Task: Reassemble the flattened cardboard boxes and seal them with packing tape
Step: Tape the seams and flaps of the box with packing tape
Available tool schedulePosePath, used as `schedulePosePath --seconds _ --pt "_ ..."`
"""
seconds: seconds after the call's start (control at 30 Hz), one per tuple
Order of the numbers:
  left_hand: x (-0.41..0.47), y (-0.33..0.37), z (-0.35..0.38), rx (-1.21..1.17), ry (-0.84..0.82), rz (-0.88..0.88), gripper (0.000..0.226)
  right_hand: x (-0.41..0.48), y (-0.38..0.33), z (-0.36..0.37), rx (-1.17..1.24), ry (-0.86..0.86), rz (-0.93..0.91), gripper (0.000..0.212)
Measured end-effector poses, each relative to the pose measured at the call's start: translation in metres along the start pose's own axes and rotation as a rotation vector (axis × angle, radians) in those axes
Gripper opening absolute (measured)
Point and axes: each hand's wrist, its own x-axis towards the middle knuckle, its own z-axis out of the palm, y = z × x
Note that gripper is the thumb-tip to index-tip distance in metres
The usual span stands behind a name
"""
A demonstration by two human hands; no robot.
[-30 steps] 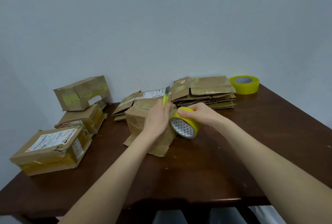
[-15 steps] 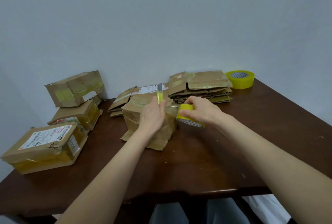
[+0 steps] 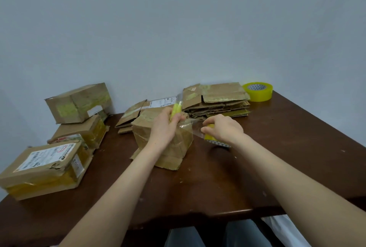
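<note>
Dark brown table set against a plain pale wall. Near its middle stands the crumpled box. Over its top, our left hand curls its fingers round a yellow cutter. Just beside the box, our right hand grips the tape roll, with a clear strip stretched between roll and box. Flattened cardboard lies along the far edge, a second roll sits at the far right corner, and sealed boxes line the left edge.

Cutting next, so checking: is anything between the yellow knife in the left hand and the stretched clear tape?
Nothing visible; the yellow plastic utility knife, gripped by the left hand, stands beside the clear tape strip.
</note>
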Motion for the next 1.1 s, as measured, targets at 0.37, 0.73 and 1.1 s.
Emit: schedulePosePath --seconds 0.37,0.73,1.1 --pt "-0.024 0.008 0.001 0.279 0.058 0.224 0.026 -0.008 -0.007 0.009 0.048 0.192 0.098 0.021" --pt "-0.039 0.008 0.008 0.382 0.145 0.207 0.012 -0.012 -0.009 0.010 -0.012 0.199 0.098 0.019" --pt "-0.039 0.010 0.008 0.438 0.139 0.209 0.017 -0.013 -0.009 0.008 -0.038 0.198 0.079 0.023"
